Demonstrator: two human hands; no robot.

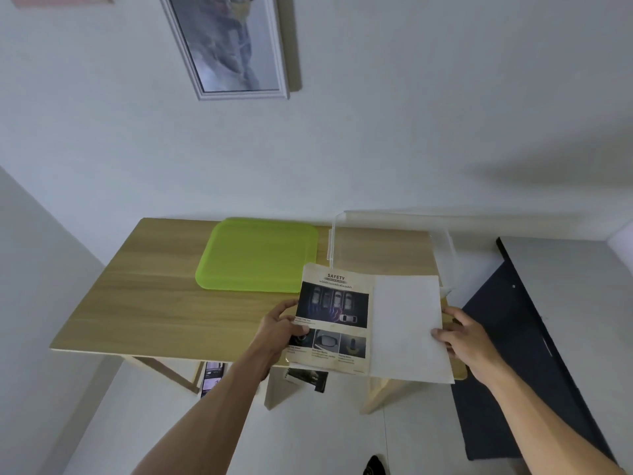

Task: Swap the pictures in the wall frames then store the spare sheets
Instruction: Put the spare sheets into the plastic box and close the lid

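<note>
A printed sheet headed "SAFETY" [334,317], with car pictures, is held over the front right part of the wooden table [154,303]. My left hand [279,329] grips its left edge. A plain white sheet [407,327] overlaps its right side, and my right hand [462,337] grips that sheet's right edge. A white-framed picture [229,46] hangs on the wall above the table. A clear acrylic holder [390,241] stands at the table's back right.
A lime green tray [257,255] lies at the back middle of the table. Printed sheets [214,375] and a dark item [308,378] show beneath the table. A dark panel [520,337] leans at the right. A pink object [58,0] is at the top left.
</note>
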